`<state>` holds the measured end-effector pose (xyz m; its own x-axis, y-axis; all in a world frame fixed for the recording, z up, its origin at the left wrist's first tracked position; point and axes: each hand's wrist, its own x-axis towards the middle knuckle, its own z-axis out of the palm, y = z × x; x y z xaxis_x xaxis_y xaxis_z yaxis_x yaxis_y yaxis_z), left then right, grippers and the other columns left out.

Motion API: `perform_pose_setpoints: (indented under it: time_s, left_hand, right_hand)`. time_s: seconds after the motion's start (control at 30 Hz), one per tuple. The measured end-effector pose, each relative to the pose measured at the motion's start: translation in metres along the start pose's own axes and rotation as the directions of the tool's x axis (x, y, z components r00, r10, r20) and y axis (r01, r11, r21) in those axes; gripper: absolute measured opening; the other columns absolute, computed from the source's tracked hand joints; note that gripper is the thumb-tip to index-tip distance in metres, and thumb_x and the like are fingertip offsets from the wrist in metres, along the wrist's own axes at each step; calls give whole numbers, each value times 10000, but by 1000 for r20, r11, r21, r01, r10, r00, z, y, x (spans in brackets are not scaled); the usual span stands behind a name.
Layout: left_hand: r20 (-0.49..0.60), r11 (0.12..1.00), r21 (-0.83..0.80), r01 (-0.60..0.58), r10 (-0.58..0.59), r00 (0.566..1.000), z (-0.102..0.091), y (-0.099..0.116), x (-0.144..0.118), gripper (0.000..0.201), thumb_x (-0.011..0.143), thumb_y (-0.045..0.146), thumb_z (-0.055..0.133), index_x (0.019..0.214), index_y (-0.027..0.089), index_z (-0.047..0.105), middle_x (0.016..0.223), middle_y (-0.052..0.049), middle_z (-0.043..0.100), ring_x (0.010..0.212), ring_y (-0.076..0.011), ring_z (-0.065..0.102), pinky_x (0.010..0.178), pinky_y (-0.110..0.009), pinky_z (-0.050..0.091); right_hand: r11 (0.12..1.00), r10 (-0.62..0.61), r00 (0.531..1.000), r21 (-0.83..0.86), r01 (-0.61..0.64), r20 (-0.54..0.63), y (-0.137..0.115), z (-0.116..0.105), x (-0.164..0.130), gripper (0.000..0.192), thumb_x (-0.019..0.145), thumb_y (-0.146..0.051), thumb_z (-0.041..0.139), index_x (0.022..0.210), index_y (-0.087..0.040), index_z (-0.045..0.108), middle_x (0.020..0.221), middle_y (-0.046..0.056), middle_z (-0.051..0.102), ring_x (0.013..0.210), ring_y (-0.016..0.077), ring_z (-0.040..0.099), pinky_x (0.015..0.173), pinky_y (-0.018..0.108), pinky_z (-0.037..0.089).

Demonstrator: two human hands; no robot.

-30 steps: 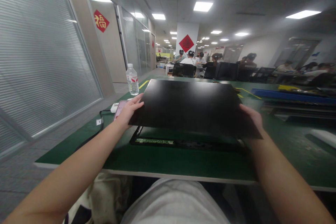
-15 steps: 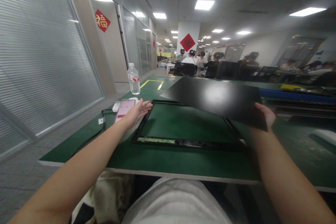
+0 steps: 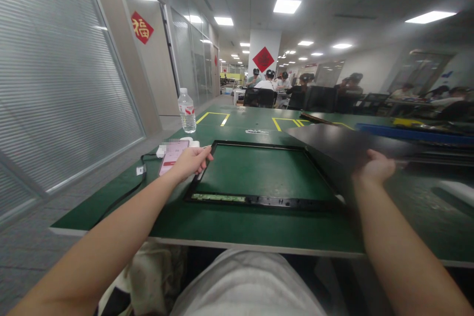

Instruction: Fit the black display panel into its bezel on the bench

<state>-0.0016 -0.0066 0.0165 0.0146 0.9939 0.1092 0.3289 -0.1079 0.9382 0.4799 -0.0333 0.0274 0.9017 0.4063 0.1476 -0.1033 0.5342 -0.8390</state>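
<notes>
A dark flat sheet [image 3: 326,139], blurred by motion, is gripped at its near edge by my right hand [image 3: 375,165]. It hovers over the right part of the green table, tilted and overlapping the right side of a thin black rectangular frame [image 3: 259,145]. That frame lies flat, with a green circuit strip [image 3: 218,198] along its near bar. At the frame's upper left corner, my left hand [image 3: 194,160] has its fingers curled closed over the left bar. Part of that bar is hidden beneath the fingers.
A phone [image 3: 174,155] with a pink screen and a white device lie left of the frame, by a black cable [image 3: 124,202]. Behind stands a water bottle [image 3: 187,111]. Yellow tape [image 3: 213,113] marks the green table [image 3: 240,229]. A blue strip [image 3: 407,136] lies at right; people sit farther back.
My right hand has carried the dark sheet to the right, uncovering the frame's far side and more table. My left hand's fingers, stretched out before, have curled closed at the frame's left bar.
</notes>
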Motion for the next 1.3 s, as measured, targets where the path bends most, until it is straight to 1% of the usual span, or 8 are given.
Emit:
perform_pose_setpoints:
  time_s: [0.1,0.17,0.27,0.37,0.53,0.9,1.07,1.3]
  left_hand:
    - [-7,999,12,-43,43,999,-1,-2,3,556,885,626,518,609,179,700,532,-73,662,493,-163,605,503,-248,485]
    - [-2,991,55,-121,121,993,-1,-5,4,542,879,634,509,696,184,750,733,-108,756,731,-236,702,694,-300,546]
    - [31,923,271,-273,275,961,-1,-9,7,489,847,623,539,844,201,788,972,-102,776,977,-303,682,922,-374,508]
    - [172,821,425,-381,340,925,-1,-14,9,524,837,627,506,936,189,777,1075,-113,748,1052,-322,653,1019,-427,459]
    - [297,733,515,-445,334,895,0,-23,10,540,833,606,489,1041,179,745,1160,-141,707,1114,-317,635,1057,-451,447]
    - [368,705,523,-479,320,873,-2,-27,11,526,805,584,539,1080,179,730,1219,-159,663,1163,-325,615,1080,-470,438]
    - [373,716,506,-482,322,870,-2,-28,11,516,786,590,570,1078,193,725,1205,-148,674,1145,-331,624,1065,-479,450]
    - [428,676,519,-524,325,843,-2,-32,13,489,808,533,558,1098,173,718,1204,-164,670,1157,-322,618,1072,-474,441]
  right_hand:
    - [996,-57,982,55,68,-179,-2,0,-5,296,611,-80,526,861,-224,457,946,21,637,933,185,656,841,315,558]
    - [997,-67,978,15,72,-199,-3,0,-7,283,623,-76,521,858,-220,459,971,30,644,966,197,657,844,313,558]
    - [997,-69,974,-35,63,-214,-4,0,-8,273,659,-69,500,874,-228,444,1015,17,644,979,181,661,862,306,563]
    - [999,4,968,35,5,-250,-5,1,-9,296,693,-34,493,911,-226,438,994,-4,630,910,146,665,825,307,588]
    - [985,137,953,143,-100,-272,1,-1,-2,327,732,24,473,938,-226,425,1005,-20,604,835,107,648,725,285,608]
    - [929,369,887,109,-353,-277,38,-18,34,265,709,32,489,843,-195,517,895,-23,630,719,111,656,667,306,609]
    - [914,404,879,91,-395,-251,52,-26,46,305,635,67,500,777,-202,523,823,-27,634,651,118,657,690,307,616]
    - [900,436,888,94,-426,-145,60,-32,56,360,693,69,473,907,-202,576,930,-6,678,694,108,673,752,319,616]
